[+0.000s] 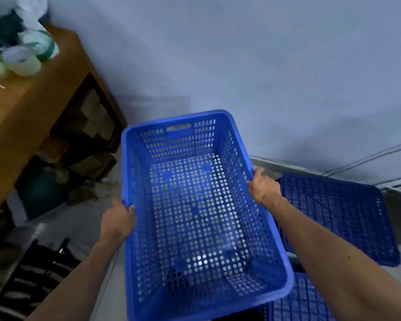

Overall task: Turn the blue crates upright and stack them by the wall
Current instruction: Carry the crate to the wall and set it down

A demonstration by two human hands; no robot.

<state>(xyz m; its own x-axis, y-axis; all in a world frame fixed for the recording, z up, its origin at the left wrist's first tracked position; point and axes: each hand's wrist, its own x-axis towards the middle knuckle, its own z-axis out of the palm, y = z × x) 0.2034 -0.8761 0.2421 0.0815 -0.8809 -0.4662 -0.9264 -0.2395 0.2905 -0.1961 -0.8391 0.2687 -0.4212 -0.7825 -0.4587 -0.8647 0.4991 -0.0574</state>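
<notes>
Left grip (117,222), right grip (263,187) clasp crate (195,205) rims; fingers mostly hidden.

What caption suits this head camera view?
Left hand and right hand hold an upright blue crate by its rims, an overturned crate beside it.

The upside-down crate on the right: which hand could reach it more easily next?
Probably the right hand: it grips the rim of the upright crate, right beside the upside-down crate. The left hand holds the opposite rim, with the upright crate between. Both must let go first.
</notes>
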